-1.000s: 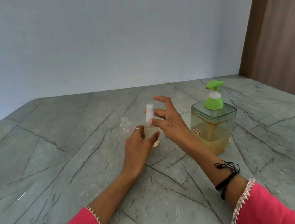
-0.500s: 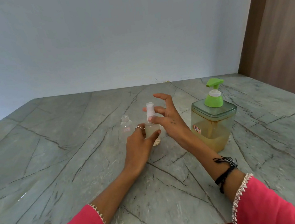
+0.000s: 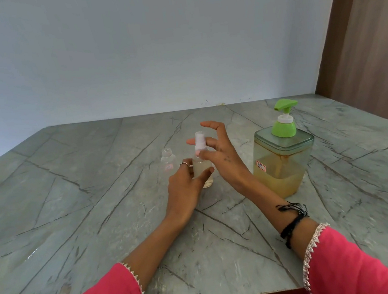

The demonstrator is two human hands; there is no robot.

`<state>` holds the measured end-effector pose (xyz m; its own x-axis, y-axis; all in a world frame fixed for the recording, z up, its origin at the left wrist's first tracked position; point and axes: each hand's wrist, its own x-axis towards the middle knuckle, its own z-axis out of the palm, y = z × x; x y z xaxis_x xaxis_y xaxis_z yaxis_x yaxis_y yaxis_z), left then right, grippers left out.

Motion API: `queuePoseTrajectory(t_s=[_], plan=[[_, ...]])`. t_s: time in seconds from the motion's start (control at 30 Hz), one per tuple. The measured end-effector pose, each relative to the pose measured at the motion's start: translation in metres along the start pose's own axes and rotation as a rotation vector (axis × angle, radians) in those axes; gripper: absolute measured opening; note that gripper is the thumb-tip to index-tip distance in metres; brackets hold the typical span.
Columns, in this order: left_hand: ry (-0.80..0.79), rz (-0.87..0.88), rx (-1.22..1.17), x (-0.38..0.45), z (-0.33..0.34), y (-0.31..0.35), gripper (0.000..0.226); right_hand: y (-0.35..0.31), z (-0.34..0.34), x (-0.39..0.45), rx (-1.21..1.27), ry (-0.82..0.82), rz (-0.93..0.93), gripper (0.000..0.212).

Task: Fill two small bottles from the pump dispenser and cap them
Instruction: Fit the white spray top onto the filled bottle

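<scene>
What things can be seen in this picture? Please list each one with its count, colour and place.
small bottle with cap: 1, clear with pale liquid, white cap, table centre, held
open small bottle: 1, clear, no cap, just left of the capped one
pump dispenser: 1, clear box with yellow liquid, green pump, right of the hands
table: 1, grey-green marble
wall: 1, pale blue, behind
left hand: grips the bottle body
right hand: fingers at the cap

Open bottle [image 3: 167,160] left of held bottle [image 3: 201,168], dispenser [image 3: 283,157] right
</scene>
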<state>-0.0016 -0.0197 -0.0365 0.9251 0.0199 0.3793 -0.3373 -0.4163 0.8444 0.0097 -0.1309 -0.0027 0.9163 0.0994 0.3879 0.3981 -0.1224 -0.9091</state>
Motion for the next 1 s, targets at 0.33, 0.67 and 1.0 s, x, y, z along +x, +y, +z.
queuePoseTrajectory(t_s=[0.33,0.67,1.0], plan=[[0.015,-0.022,0.002,0.001,-0.001,0.001,0.032,0.000,0.002,0.006,-0.069,0.140,-0.013,0.042],[0.003,-0.032,0.040,-0.001,0.001,0.003,0.031,0.001,0.004,0.002,-0.143,0.167,-0.033,0.039],[0.008,-0.046,0.089,0.002,0.001,0.003,0.032,-0.010,-0.015,-0.007,-0.405,0.089,0.063,0.028]])
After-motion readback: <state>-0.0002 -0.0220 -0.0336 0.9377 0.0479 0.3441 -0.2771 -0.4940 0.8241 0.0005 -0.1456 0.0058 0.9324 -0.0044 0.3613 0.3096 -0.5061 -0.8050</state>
